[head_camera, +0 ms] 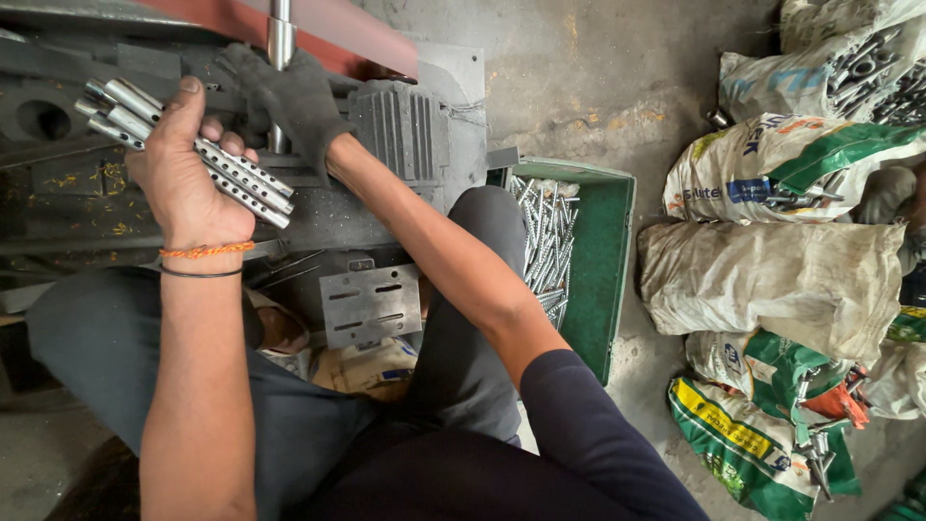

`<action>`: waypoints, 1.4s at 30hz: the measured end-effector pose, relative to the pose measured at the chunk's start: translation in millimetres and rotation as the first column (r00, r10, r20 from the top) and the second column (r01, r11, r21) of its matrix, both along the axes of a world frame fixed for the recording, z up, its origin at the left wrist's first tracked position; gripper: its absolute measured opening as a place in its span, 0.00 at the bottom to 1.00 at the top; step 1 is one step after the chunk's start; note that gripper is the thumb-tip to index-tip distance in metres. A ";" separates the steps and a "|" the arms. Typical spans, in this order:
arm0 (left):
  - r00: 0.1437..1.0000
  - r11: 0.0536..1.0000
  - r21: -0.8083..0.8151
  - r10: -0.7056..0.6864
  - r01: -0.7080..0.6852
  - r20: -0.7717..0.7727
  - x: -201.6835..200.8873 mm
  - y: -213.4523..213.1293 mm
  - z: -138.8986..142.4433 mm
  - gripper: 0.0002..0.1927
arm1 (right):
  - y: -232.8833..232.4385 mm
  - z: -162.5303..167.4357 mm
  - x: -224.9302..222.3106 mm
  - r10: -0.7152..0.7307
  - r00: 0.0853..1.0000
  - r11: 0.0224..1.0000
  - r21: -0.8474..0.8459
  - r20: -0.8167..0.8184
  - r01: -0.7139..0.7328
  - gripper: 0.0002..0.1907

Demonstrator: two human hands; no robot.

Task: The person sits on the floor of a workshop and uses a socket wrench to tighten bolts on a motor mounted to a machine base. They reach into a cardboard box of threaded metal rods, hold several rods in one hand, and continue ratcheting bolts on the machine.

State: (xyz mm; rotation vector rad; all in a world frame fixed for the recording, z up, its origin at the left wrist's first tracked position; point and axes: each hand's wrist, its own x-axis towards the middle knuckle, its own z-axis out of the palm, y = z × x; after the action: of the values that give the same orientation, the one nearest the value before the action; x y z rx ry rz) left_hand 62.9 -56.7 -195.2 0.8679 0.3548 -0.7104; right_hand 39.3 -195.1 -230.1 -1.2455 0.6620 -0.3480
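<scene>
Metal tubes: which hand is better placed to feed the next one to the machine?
Probably the right. The gloved right hand already rests at the machine beside its upright steel rod, with no tube in it. The bare left hand is full, its grip closed around the bundle of metal tubes.

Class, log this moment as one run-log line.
left hand: holds bundle of perforated metal tubes | right hand: gloved, grips machine's steel rod | green crate: more tubes

left hand [183, 174]: bare on my feed, orange thread plus thin black band at wrist
right hand [294, 96]: dark knit glove, navy sleeve
legs: grey trousers
</scene>
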 end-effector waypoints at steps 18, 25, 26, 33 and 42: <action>0.999 0.999 0.018 0.032 -0.032 -0.013 0.0 -0.1 2.6 0.11 | 4.2 5.2 1.7 0.077 0.997 0.997 -0.029 -0.005 -0.078 0.16; 0.996 0.993 -0.108 0.030 -0.039 -0.081 17.7 2.5 -14.5 0.13 | 17.9 20.6 -9.6 0.079 0.996 0.997 0.010 0.046 -0.079 0.11; 0.994 0.992 -0.121 0.026 -0.038 -0.104 20.4 3.3 -15.7 0.15 | 20.2 25.6 -15.3 0.083 0.994 0.997 0.003 0.073 -0.083 0.12; 0.994 0.961 -0.278 -0.020 -0.011 -0.109 27.5 3.2 -17.8 0.13 | 6.9 67.3 -136.3 0.263 0.959 0.431 -0.876 -0.106 -0.215 0.27; 1.000 0.906 -0.423 0.015 -0.014 -0.002 13.0 -6.3 -25.0 0.10 | 8.4 97.6 -360.6 -0.616 0.739 0.490 0.867 0.275 0.086 0.22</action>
State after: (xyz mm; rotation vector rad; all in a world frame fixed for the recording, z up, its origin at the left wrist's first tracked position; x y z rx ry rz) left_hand 75.9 -63.1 -220.2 0.4509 0.1929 -0.7381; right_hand -321.3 -186.7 -132.5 -0.0211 0.4618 -0.6529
